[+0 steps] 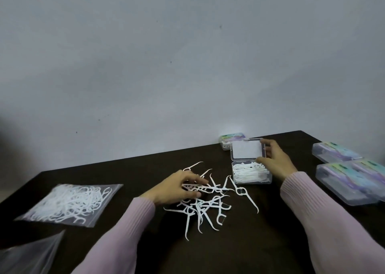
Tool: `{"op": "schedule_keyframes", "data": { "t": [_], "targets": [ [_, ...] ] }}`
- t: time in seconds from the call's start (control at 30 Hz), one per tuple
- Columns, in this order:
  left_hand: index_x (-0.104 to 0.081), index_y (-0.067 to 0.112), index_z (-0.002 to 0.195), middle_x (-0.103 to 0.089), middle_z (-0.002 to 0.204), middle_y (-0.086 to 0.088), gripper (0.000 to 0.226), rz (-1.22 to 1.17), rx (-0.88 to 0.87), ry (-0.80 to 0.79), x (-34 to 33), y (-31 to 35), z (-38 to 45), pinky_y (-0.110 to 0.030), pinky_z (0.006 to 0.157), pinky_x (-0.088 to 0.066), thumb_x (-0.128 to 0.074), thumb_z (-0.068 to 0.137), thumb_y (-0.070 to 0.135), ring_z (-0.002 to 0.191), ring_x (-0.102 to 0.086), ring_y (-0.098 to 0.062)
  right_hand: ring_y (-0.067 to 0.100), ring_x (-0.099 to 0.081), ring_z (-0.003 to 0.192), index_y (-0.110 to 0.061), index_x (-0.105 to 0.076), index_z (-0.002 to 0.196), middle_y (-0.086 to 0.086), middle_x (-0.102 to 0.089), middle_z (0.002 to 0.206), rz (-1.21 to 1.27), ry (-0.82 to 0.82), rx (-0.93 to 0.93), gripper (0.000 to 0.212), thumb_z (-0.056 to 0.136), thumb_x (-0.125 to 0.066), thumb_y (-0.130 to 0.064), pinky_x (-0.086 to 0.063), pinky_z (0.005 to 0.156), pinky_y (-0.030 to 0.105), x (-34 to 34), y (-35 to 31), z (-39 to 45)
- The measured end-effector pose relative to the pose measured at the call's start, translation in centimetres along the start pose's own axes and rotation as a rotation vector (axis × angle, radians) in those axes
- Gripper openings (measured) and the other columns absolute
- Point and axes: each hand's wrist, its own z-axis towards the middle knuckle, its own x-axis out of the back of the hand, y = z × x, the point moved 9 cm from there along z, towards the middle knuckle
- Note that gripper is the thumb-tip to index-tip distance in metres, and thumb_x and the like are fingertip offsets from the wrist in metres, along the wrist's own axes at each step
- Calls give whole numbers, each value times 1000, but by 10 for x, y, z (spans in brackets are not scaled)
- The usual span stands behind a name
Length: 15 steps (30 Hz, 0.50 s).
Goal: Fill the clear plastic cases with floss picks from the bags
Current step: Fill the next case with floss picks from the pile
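An open clear plastic case (252, 179) sits on the dark table (145, 165), its tray full of white floss picks and its lid (246, 149) standing up behind. My right hand (275, 160) grips the lid's right edge, thumb at the hinge side. A loose pile of white floss picks (208, 207) lies in the middle. My left hand (179, 187) rests on the pile's left part, fingers curled round a few picks. A clear bag of floss picks (70, 204) lies at the left.
Closed cases with coloured labels lie at the right (335, 152) (352, 180). Another small closed case (231, 140) stands behind the open lid against the grey wall. An empty clear bag (29, 253) lies at the bottom left corner.
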Motion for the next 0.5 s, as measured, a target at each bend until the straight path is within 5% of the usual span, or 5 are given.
{"op": "schedule_keyframes", "data": {
  "t": [0.1, 0.33, 0.5],
  "targets": [
    [-53, 34, 131, -45, 131, 17, 44, 134, -46, 19, 0, 3, -6, -8, 94, -23, -59, 91, 17, 117, -34, 5, 27, -43, 125, -10, -34, 139, 13, -39, 141, -76, 10, -1, 60, 84, -58, -2, -36, 104, 40, -5, 1, -1],
    [-59, 22, 128, -57, 125, 3, 35, 280, -56, 94, -4, 14, 5, -28, 103, -39, -55, 94, 14, 118, -51, -10, 29, -47, 120, -5, -37, 138, 16, -35, 138, -173, 19, 17, 57, 85, -58, -5, -36, 106, 39, -7, -2, -6],
    [-50, 21, 135, -49, 136, 4, 64, 279, -37, 34, 1, 11, 6, -20, 102, -39, -47, 81, -11, 128, -42, -8, 29, -46, 121, -5, -37, 137, 16, -35, 138, -192, 21, 18, 55, 86, -57, -6, -34, 104, 37, -7, -3, -5]
  ]
}}
